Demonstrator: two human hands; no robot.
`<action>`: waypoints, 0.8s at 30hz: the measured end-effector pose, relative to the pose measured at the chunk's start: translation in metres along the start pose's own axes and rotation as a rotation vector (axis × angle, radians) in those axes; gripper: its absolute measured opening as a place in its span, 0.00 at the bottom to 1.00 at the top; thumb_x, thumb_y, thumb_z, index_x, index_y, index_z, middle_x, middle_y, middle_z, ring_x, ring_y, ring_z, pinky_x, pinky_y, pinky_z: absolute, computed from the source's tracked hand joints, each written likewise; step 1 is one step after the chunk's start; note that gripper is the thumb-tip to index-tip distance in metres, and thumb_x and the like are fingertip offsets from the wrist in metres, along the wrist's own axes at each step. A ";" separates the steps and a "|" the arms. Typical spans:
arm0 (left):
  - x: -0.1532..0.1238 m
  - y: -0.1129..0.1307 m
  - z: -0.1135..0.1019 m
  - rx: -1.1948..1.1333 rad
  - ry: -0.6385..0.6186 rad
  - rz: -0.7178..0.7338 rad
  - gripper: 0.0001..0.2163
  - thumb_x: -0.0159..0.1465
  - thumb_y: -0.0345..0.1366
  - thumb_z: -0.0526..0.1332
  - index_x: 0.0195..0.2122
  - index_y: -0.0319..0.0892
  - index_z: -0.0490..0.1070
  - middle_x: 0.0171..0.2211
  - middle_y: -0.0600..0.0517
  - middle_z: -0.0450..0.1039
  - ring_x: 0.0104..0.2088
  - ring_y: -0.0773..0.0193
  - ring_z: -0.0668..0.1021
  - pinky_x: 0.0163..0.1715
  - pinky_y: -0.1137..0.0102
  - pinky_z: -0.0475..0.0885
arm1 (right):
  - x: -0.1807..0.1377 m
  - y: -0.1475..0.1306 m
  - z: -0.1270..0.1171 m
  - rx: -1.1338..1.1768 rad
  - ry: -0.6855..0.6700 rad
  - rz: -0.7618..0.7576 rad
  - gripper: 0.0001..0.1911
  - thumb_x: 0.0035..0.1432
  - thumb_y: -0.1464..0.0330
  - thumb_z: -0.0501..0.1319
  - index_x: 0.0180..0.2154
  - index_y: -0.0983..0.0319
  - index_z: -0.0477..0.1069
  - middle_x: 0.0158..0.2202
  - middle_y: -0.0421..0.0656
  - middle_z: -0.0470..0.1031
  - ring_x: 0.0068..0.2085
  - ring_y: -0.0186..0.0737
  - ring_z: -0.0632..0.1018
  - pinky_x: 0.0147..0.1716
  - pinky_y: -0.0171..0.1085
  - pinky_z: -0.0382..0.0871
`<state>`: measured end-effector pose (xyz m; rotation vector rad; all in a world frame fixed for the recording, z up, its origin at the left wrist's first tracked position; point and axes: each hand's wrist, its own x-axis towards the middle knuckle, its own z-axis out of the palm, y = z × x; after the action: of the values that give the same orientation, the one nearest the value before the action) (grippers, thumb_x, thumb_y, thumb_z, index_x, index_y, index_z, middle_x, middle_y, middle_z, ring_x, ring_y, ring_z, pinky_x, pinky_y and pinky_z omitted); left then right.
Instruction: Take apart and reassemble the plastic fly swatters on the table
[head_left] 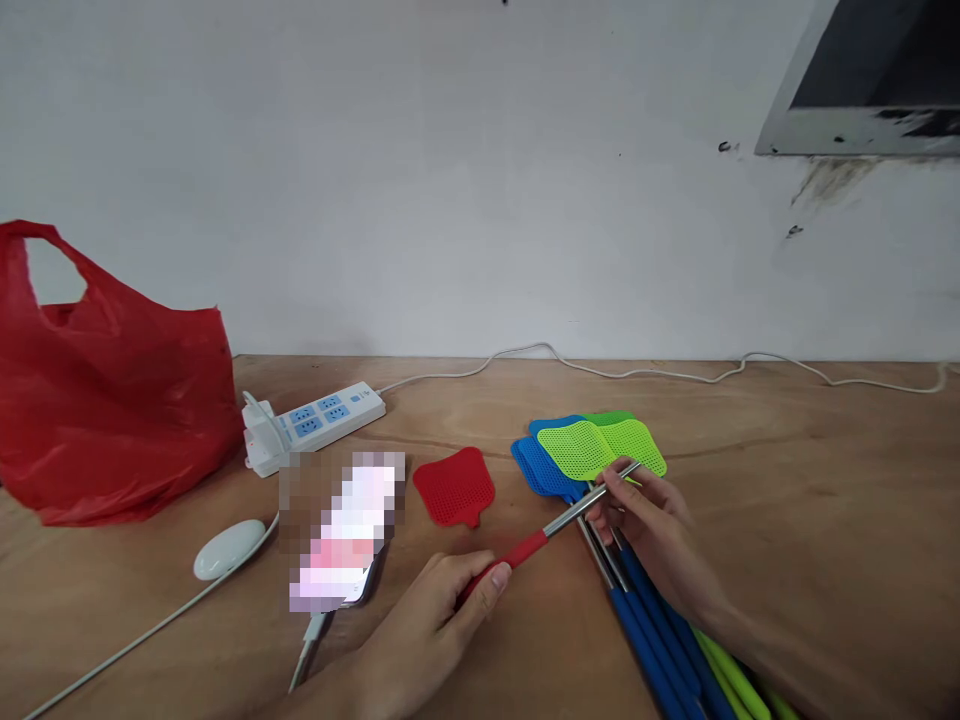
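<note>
My left hand (442, 620) is closed around the red grip of a fly swatter handle (525, 550). The handle's metal rod slants up to the right, where my right hand (645, 520) pinches it near the tip with thumb and fingers. No head sits on this rod. A loose red swatter head (454, 487) lies flat on the table, left of the rod. Behind and under my right hand is a pile of fly swatters, with blue heads (541, 468) and yellow-green heads (581, 450). Their blue grips (652, 640) run toward the table's near edge, partly hidden by my right forearm.
A red plastic bag (112, 400) stands at the left. Near it are a white power strip (330, 425), a white oval device (229, 549) and a phone (349, 530) with a cable. A thin cord (622, 374) runs along the wall (480, 180) at the back of the wooden table (810, 500).
</note>
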<state>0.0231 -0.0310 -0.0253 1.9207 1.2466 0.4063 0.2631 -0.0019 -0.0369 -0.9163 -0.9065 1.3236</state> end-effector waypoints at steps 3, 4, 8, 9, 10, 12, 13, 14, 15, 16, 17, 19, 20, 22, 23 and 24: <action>-0.003 0.001 0.002 0.020 -0.017 -0.020 0.23 0.71 0.54 0.42 0.36 0.43 0.69 0.35 0.50 0.73 0.40 0.56 0.73 0.43 0.64 0.66 | 0.002 0.001 -0.003 -0.041 -0.025 -0.001 0.15 0.52 0.57 0.71 0.34 0.59 0.72 0.23 0.38 0.75 0.24 0.36 0.74 0.22 0.33 0.69; -0.004 0.003 0.002 0.021 -0.032 -0.030 0.23 0.71 0.53 0.42 0.37 0.43 0.70 0.37 0.49 0.73 0.41 0.55 0.74 0.44 0.63 0.66 | 0.002 0.002 -0.004 -0.061 -0.050 0.001 0.15 0.52 0.57 0.72 0.34 0.59 0.73 0.23 0.38 0.76 0.24 0.36 0.75 0.22 0.33 0.69; -0.010 0.010 0.002 0.023 -0.053 -0.054 0.23 0.70 0.53 0.42 0.37 0.43 0.70 0.37 0.47 0.75 0.41 0.54 0.75 0.44 0.63 0.67 | 0.000 0.005 -0.004 -0.135 -0.133 0.035 0.16 0.52 0.58 0.72 0.34 0.60 0.73 0.23 0.39 0.77 0.24 0.35 0.75 0.22 0.32 0.69; -0.011 0.011 0.002 0.019 -0.049 -0.050 0.23 0.70 0.53 0.42 0.36 0.43 0.70 0.37 0.47 0.75 0.41 0.54 0.75 0.44 0.63 0.67 | -0.001 0.004 -0.003 -0.156 -0.140 0.050 0.16 0.51 0.57 0.72 0.34 0.61 0.73 0.23 0.39 0.77 0.24 0.35 0.75 0.22 0.32 0.70; -0.012 0.011 0.003 0.011 -0.043 -0.044 0.23 0.70 0.53 0.42 0.36 0.43 0.70 0.37 0.47 0.75 0.40 0.54 0.75 0.44 0.63 0.67 | -0.002 0.003 -0.001 -0.176 -0.146 0.066 0.17 0.51 0.56 0.72 0.33 0.61 0.73 0.23 0.39 0.77 0.23 0.35 0.75 0.22 0.33 0.70; -0.012 0.010 0.004 -0.008 -0.035 -0.035 0.23 0.70 0.53 0.42 0.35 0.44 0.69 0.36 0.48 0.75 0.40 0.54 0.75 0.43 0.64 0.68 | -0.004 0.000 0.003 -0.203 -0.154 0.090 0.18 0.49 0.55 0.72 0.32 0.61 0.74 0.22 0.39 0.77 0.23 0.34 0.75 0.22 0.33 0.70; -0.011 0.008 0.005 -0.016 -0.029 -0.033 0.23 0.70 0.54 0.43 0.34 0.44 0.69 0.36 0.48 0.75 0.39 0.55 0.75 0.43 0.64 0.68 | -0.005 -0.001 0.005 -0.208 -0.158 0.095 0.19 0.49 0.54 0.72 0.32 0.61 0.74 0.22 0.39 0.77 0.23 0.35 0.75 0.22 0.33 0.70; -0.010 0.007 0.006 -0.023 -0.017 -0.029 0.23 0.70 0.55 0.43 0.33 0.44 0.67 0.35 0.49 0.74 0.39 0.55 0.74 0.42 0.65 0.67 | -0.005 -0.003 0.006 -0.209 -0.162 0.095 0.19 0.49 0.54 0.72 0.32 0.62 0.74 0.22 0.39 0.77 0.23 0.35 0.75 0.22 0.33 0.71; -0.008 0.005 0.007 -0.028 -0.001 -0.022 0.23 0.70 0.55 0.43 0.32 0.44 0.66 0.34 0.50 0.73 0.38 0.56 0.74 0.41 0.66 0.67 | -0.005 -0.004 0.008 -0.209 -0.164 0.092 0.19 0.49 0.54 0.72 0.32 0.62 0.74 0.22 0.39 0.77 0.24 0.35 0.75 0.22 0.34 0.71; -0.006 0.004 0.007 -0.035 0.013 -0.015 0.23 0.70 0.56 0.43 0.31 0.44 0.65 0.32 0.51 0.72 0.37 0.57 0.73 0.40 0.67 0.67 | -0.005 -0.004 0.008 -0.209 -0.162 0.086 0.19 0.49 0.53 0.72 0.32 0.62 0.74 0.23 0.39 0.77 0.24 0.36 0.76 0.23 0.34 0.72; -0.004 0.002 0.007 -0.045 0.028 -0.006 0.24 0.70 0.57 0.43 0.29 0.44 0.64 0.31 0.52 0.70 0.36 0.58 0.72 0.39 0.67 0.66 | -0.005 -0.004 0.008 -0.207 -0.154 0.077 0.19 0.49 0.53 0.72 0.32 0.62 0.74 0.23 0.40 0.77 0.25 0.36 0.76 0.23 0.34 0.72; 0.001 0.000 0.006 -0.075 0.056 0.011 0.25 0.70 0.57 0.42 0.28 0.44 0.62 0.28 0.54 0.66 0.34 0.60 0.71 0.37 0.68 0.65 | -0.004 -0.003 0.008 -0.198 -0.131 0.060 0.19 0.50 0.54 0.72 0.33 0.62 0.75 0.25 0.41 0.78 0.26 0.36 0.77 0.23 0.33 0.72; 0.003 0.000 0.005 -0.087 0.067 0.015 0.25 0.71 0.57 0.42 0.28 0.44 0.62 0.28 0.54 0.65 0.34 0.60 0.71 0.37 0.68 0.65 | -0.004 -0.002 0.007 -0.192 -0.116 0.052 0.19 0.50 0.54 0.72 0.33 0.62 0.75 0.25 0.41 0.78 0.26 0.36 0.77 0.23 0.33 0.72; 0.006 -0.001 0.003 -0.101 0.080 0.018 0.24 0.71 0.56 0.42 0.28 0.44 0.63 0.28 0.54 0.65 0.35 0.60 0.71 0.38 0.68 0.64 | -0.003 0.000 0.005 -0.188 -0.096 0.046 0.18 0.51 0.55 0.72 0.34 0.63 0.75 0.25 0.41 0.79 0.26 0.36 0.77 0.23 0.33 0.71; 0.006 -0.001 0.002 -0.100 0.085 0.019 0.24 0.71 0.55 0.43 0.29 0.44 0.63 0.29 0.54 0.65 0.35 0.60 0.71 0.39 0.68 0.64 | -0.003 0.001 0.004 -0.191 -0.091 0.047 0.18 0.51 0.55 0.72 0.34 0.63 0.76 0.25 0.42 0.79 0.26 0.36 0.77 0.23 0.33 0.71; 0.007 -0.001 0.002 -0.097 0.084 0.019 0.24 0.71 0.55 0.43 0.29 0.44 0.62 0.29 0.54 0.65 0.35 0.60 0.71 0.38 0.68 0.64 | -0.003 0.002 0.003 -0.195 -0.091 0.052 0.18 0.50 0.55 0.72 0.34 0.63 0.76 0.26 0.42 0.79 0.26 0.37 0.77 0.24 0.33 0.72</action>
<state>0.0265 -0.0259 -0.0285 1.8512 1.2408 0.5522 0.2592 -0.0051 -0.0375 -1.0424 -1.1036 1.3469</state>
